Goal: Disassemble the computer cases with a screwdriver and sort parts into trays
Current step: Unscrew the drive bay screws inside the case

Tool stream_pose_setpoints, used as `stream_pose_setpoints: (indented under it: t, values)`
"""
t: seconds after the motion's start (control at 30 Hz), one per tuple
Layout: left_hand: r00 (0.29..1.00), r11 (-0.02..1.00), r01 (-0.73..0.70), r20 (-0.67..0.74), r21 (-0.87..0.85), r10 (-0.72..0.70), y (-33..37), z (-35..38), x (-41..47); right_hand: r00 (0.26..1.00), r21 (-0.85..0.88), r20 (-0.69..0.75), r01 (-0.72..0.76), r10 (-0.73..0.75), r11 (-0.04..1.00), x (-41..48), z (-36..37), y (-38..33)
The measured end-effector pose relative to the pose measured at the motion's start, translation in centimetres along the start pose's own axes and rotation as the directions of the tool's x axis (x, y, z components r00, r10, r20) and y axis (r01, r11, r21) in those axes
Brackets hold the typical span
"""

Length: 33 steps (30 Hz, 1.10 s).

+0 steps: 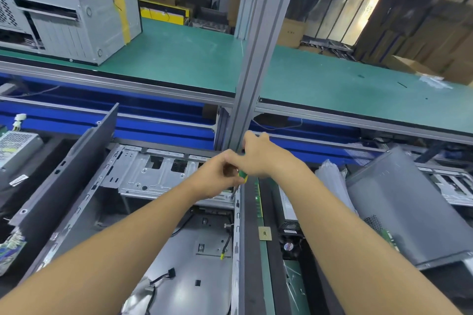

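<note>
Your right hand (258,158) sits curled over the top of the green-and-yellow screwdriver (242,176), its fingers wrapped round the handle's upper end. Your left hand (218,175) meets it from the left, with the fingers (231,170) bent and pinching the lower part of the handle where the shaft begins. The shaft slants down and left, and its tip touches the drive bracket (153,174) at the far right corner of the open computer case (179,227).

That case lies flat on the desk (267,284), open side up, with loose cables on its floor. A dark side panel (76,161) stands tilted along the case's left edge, and beyond it, at the desk's left edge, lies a power supply (15,146). To the right of the case are a small fan (290,240) and a grey panel (409,212) leaning over other parts.

On the green shelf (179,59) above, at its left end, stands a second computer case (71,20) marked with yellow tape. An aluminium post (256,59) rises just behind your hands.
</note>
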<state>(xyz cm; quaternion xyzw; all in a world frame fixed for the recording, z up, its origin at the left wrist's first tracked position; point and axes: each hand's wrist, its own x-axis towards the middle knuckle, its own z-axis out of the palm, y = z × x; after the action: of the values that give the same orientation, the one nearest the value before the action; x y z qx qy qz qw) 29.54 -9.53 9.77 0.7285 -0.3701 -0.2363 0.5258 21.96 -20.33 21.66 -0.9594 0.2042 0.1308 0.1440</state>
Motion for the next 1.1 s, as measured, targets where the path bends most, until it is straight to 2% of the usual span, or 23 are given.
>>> stream_pose_setpoints:
  t: [0.1,0.2,0.27,0.37,0.5,0.67,0.77,0.93,1.1]
  values:
    - [0.998,0.995,-0.053,0.031,0.086,0.05,0.2,0.4,0.1,0.993,0.032,-0.067,-0.095,0.097,0.995,0.2,0.3,-0.4]
    - [0.995,0.984,-0.095,-0.003,0.149,0.097,0.2,0.9,-0.2,0.992,-0.001,-0.123,-0.01,0.01,1.0,0.5,0.5,-0.7]
    - [0.996,0.994,-0.082,-0.013,0.075,0.083,0.2,0.8,-0.4,0.991,-0.005,-0.112,0.069,-0.069,0.998,0.6,0.7,-0.7]
    - [0.999,0.994,0.004,0.05,-0.112,0.002,-0.1,0.0,-1.1,0.991,0.024,-0.031,0.128,-0.127,0.991,0.4,0.4,-1.2]
    - [0.996,0.999,0.036,0.079,-0.034,-0.033,-0.5,-0.4,-1.6,0.994,0.069,0.014,0.104,-0.105,0.992,0.6,0.5,-1.1]
    - [0.998,0.996,0.047,-0.046,0.078,-0.044,-0.8,0.5,-0.8,0.99,-0.006,-0.136,-0.037,0.036,0.999,0.6,1.0,-1.2]
    - [0.997,0.998,0.041,-0.064,0.044,-0.038,-0.7,0.9,-0.6,0.989,0.03,-0.144,0.015,-0.01,0.999,0.6,1.1,-1.1]
    - [0.997,0.997,0.021,0.072,-0.081,-0.015,-0.9,0.1,-1.0,0.993,0.056,-0.063,0.102,-0.098,0.993,0.3,0.7,-0.8]
    - [0.998,1.0,0.022,-0.057,0.019,-0.021,-0.8,0.6,-0.7,0.997,0.026,-0.07,0.023,-0.021,0.999,0.2,1.2,-1.1]
